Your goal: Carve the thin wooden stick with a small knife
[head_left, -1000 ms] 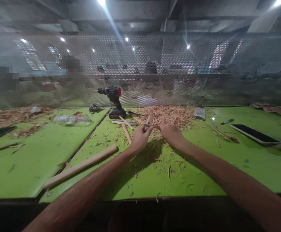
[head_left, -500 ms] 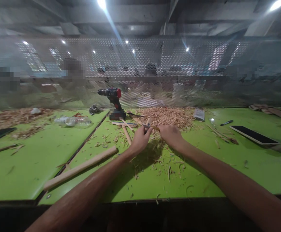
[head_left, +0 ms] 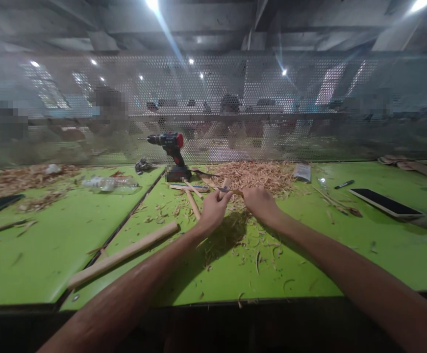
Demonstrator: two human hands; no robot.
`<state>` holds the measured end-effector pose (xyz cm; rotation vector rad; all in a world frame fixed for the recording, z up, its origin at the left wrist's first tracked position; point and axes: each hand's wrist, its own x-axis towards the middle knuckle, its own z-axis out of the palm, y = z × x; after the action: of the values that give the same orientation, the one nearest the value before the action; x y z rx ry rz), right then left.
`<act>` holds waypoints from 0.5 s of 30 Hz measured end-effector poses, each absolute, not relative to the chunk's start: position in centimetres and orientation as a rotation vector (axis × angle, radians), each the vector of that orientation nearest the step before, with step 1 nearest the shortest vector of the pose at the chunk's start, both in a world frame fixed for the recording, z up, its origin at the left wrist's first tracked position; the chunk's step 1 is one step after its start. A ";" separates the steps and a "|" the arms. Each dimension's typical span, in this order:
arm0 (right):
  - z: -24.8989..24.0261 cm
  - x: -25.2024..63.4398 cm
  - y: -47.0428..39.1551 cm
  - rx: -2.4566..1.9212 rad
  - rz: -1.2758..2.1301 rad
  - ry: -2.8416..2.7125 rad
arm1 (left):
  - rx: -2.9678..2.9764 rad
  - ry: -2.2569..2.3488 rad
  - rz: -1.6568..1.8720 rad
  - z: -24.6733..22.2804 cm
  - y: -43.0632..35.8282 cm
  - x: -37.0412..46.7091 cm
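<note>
Both of my hands are close together over the green table point(head_left: 297, 264), in front of a pile of wood shavings. My left hand point(head_left: 213, 208) is closed around a pale wooden stick point(head_left: 225, 183), whose end pokes up past the fingers. My right hand point(head_left: 261, 201) is wrapped round the tan handle of a carving knife point(head_left: 237, 192). Its dark, narrow blade points left, against or just above my left thumb and the stick. My fingers cover most of the stick, so its full shape is hidden.
A cordless drill point(head_left: 172, 152) stands upright behind my left hand, near a thick wooden rod point(head_left: 125, 255). Shavings point(head_left: 257, 174) lie heaped at the back. Left is a plastic bottle point(head_left: 110, 184); right are a marker point(head_left: 344, 184) and a dark tablet-like slab point(head_left: 386, 202). A perforated screen point(head_left: 206, 132) closes the back.
The knife blade has tilted slightly and more of the stick's end shows beside my left thumb. Both hands keep their grips and nearly the same place; the view has shifted slightly.
</note>
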<state>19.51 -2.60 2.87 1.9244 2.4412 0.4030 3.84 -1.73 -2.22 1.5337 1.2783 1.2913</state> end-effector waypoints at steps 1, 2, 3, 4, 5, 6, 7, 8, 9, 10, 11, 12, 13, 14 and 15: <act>2.9 19.5 -2.6 1.932 0.407 2.438 | 1.531 1.273 1.295 -2.3 -1.7 3.8; 2.9 19.5 -2.6 1.940 0.411 2.435 | 1.526 1.268 1.302 -2.3 -1.7 3.8; 2.9 19.5 -2.6 1.949 0.416 2.431 | 1.520 1.265 1.305 -2.4 -1.7 3.8; 2.9 19.5 -2.6 1.956 0.421 2.429 | 1.514 1.265 1.308 -2.4 -1.7 3.8; 2.8 19.5 -2.6 1.961 0.427 2.430 | 1.513 1.269 1.311 -2.4 -1.7 3.8; 2.8 19.5 -2.5 1.961 0.429 2.432 | 1.520 1.276 1.317 -2.3 -1.8 3.8; 2.7 19.5 -2.5 1.959 0.430 2.437 | 1.537 1.287 1.325 -2.3 -1.8 3.8; 2.5 19.6 -2.4 1.956 0.430 2.442 | 1.561 1.300 1.331 -2.2 -1.8 3.8; 2.4 19.6 -2.2 1.950 0.426 2.448 | 1.587 1.316 1.333 -2.1 -1.8 3.8; 2.3 19.6 -2.1 1.936 0.417 2.456 | 1.610 1.336 1.327 -2.0 -1.9 3.8; 2.2 19.6 -2.0 1.917 0.404 2.463 | 1.626 1.356 1.312 -1.9 -1.9 3.7; 2.0 19.6 -1.8 1.894 0.391 2.470 | 1.633 1.375 1.292 -1.8 -1.9 3.7; 1.9 19.6 -1.7 1.871 0.380 2.475 | 1.632 1.388 1.274 -1.8 -1.9 3.7; 1.9 19.6 -1.6 1.848 0.371 2.481 | 1.629 1.396 1.261 -1.8 -1.9 3.7; 1.8 19.6 -1.4 1.828 0.365 2.485 | 1.625 1.400 1.255 -1.8 -1.9 3.7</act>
<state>19.64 -1.45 1.81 1.8282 2.4849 0.3651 3.70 -1.94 -1.78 1.6255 1.4005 1.2548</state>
